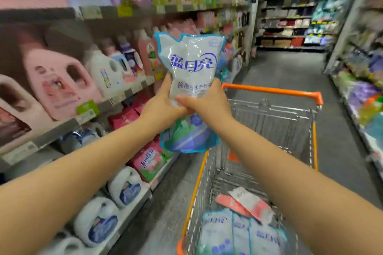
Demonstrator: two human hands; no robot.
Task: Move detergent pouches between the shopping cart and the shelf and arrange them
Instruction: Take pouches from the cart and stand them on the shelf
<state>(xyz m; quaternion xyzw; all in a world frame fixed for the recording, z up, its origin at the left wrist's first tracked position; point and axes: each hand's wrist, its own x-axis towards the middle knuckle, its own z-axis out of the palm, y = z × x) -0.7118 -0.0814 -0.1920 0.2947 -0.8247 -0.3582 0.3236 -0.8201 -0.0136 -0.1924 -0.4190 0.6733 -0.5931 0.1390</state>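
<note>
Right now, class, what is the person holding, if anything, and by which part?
One blue-and-white detergent pouch, upright, in both hands. The left hand and the right hand hold its middle, just below the big printed name.

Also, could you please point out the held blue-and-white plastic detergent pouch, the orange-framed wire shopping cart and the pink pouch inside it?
blue-and-white plastic detergent pouch (192, 62): head view, printed front.
orange-framed wire shopping cart (269, 90): head view, far orange bar.
pink pouch (248, 203): head view, its middle.

Left grip (163, 102) — right grip (204, 102) (both bare)
</note>
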